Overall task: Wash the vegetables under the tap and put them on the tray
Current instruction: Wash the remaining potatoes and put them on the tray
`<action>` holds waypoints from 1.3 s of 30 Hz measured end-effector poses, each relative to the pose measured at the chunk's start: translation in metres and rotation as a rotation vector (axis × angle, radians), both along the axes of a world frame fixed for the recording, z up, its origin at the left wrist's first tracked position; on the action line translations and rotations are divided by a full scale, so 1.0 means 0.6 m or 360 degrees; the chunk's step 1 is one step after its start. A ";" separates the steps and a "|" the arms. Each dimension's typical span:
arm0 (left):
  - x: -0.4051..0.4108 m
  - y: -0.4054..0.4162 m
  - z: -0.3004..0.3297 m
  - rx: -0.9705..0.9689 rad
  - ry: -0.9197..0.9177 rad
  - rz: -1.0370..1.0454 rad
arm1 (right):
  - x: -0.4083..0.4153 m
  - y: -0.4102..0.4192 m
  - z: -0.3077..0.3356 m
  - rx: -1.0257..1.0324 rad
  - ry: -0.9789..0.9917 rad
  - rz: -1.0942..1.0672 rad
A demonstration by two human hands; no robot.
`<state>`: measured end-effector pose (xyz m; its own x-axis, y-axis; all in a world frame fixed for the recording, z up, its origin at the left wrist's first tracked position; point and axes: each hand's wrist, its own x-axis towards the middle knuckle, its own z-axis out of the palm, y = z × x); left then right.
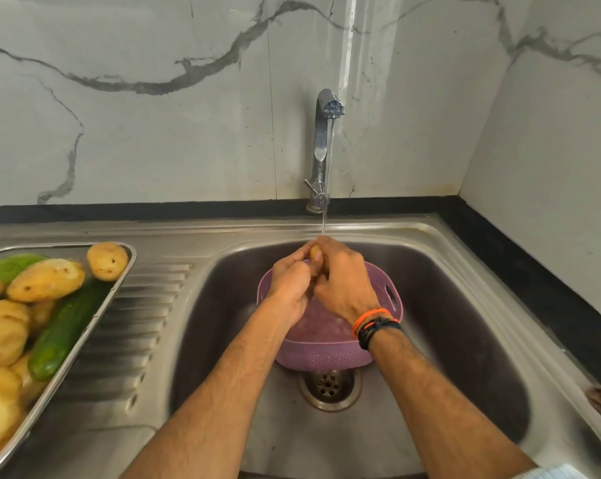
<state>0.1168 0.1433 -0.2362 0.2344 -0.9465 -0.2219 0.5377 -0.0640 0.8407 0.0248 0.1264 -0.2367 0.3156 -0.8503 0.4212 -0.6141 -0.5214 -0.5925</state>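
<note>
Water (327, 174) runs in a thin stream from the tap (321, 146) at centre frame onto a potato (315, 254) held over the sink (465, 305). Both hands wrap the potato: the left hand (288, 285) curls round it from the left, the right hand (344, 281) from the right and above, each grip closed tight on it, so only its yellow top shows between the fingers. Orange and dark bands (375, 328) circle the right wrist. Directly beneath the hands a purple colander (389, 295) sits in the basin, just above the drain (328, 385). At left of frame a steel tray (95, 312) rests on the ribbed drainboard (147, 305), holding a heap of potatoes (45, 280) and a cucumber (64, 328) lying along its right rim; one potato (107, 261) sits in the tray's far corner. Grey-veined marble wall (154, 115) fills the upper frame.
</note>
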 end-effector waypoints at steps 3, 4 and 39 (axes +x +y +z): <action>-0.003 0.002 0.002 -0.0015 -0.0006 -0.0003 | -0.006 -0.002 0.001 0.0071 0.0117 0.0058; -0.003 0.001 0.003 -0.0015 0.0017 0.0011 | -0.008 0.000 0.000 -0.0001 0.0073 0.0047; -0.004 0.004 0.012 0.0010 0.0076 0.0184 | 0.002 0.005 0.012 0.0110 -0.0304 -0.0274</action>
